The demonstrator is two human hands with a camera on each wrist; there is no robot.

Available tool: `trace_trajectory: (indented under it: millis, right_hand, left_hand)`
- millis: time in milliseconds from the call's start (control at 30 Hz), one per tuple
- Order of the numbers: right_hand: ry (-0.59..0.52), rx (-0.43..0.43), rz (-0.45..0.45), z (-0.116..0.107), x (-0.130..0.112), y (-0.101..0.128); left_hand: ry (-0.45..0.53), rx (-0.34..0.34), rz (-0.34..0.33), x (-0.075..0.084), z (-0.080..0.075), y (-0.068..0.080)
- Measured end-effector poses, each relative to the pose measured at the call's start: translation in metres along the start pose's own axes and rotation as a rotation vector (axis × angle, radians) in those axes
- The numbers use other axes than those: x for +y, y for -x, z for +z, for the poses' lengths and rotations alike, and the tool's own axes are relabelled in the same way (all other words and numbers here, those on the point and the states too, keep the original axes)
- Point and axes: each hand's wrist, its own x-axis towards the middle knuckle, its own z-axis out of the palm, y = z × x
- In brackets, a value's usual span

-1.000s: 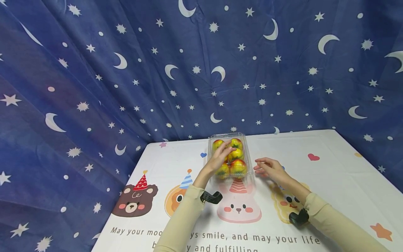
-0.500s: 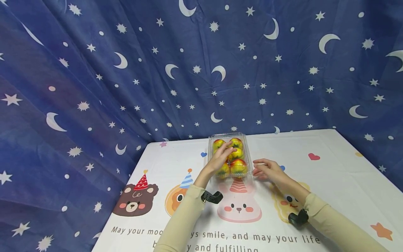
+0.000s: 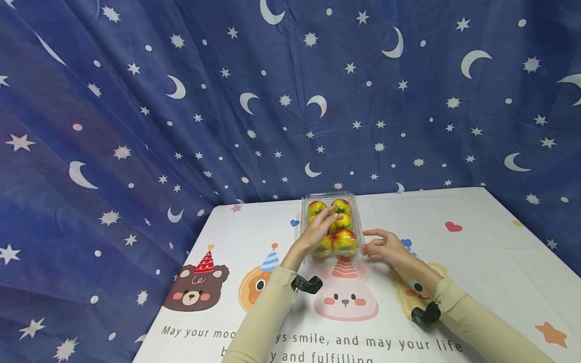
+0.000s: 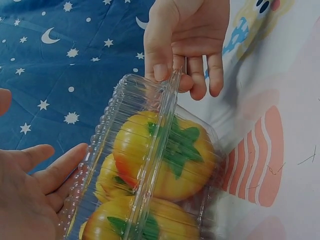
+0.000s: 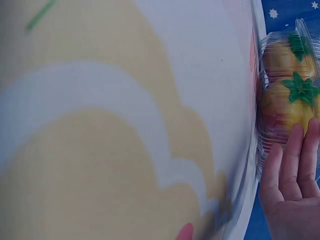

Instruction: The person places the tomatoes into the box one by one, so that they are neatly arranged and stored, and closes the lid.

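Clamshell (image 3: 333,222) could skid or spill tomatoes (image 3: 343,240) — right hand (image 3: 383,245) pinches its lid edge, left hand (image 3: 317,232) seemingly just flat on top.

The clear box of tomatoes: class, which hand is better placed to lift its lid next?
Probably the right hand: its thumb and fingers pinch the lid's edge on the box. The left hand lies flat on top.

The surface (image 3: 476,237) in front of me wears a white cloth printed with party-hatted cartoon animals, small hearts and stars, and a line of writing along the near edge. A clear plastic clamshell box (image 3: 332,224) of yellow-red tomatoes lies directly on it, toward the far edge, just beyond the rabbit print (image 3: 345,297).
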Motion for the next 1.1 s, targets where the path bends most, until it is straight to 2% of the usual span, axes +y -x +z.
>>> trace_trajectory:
  millis: [767,1100]
  right_hand:
    - [-0.047,-0.032,-0.058,0.0076,-0.0043,-0.0093]
    - [0.009,0.013,-0.017,-0.0002,-0.0005,-0.0092]
  left_hand:
    - [-0.016,0.011,0.007,0.0005,-0.0003,-0.0052]
    - [-0.032,0.02,-0.009,0.0005,0.0029,-0.0005]
